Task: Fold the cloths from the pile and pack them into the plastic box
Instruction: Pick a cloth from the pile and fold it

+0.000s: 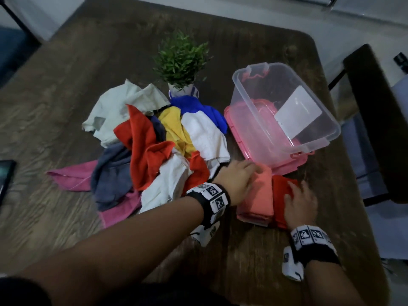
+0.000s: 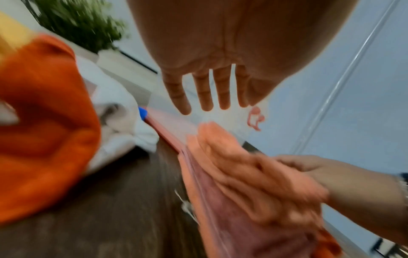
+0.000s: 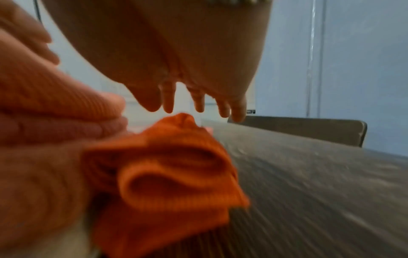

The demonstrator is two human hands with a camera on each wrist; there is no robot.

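**Pressing folded cloths flat beside the box**

Resting with straight fingers, the left hand (image 1: pixel 239 181) lies on the folded peach cloth (image 1: pixel 257 195); the right hand (image 1: pixel 300 203), fingers spread, covers the red cloth (image 1: pixel 280 191). At one o'clock the plastic box (image 1: pixel 284 111) looks empty; at ten o'clock waits the pile (image 1: pixel 159 146). Lifting one-handed could let the folds spring open.
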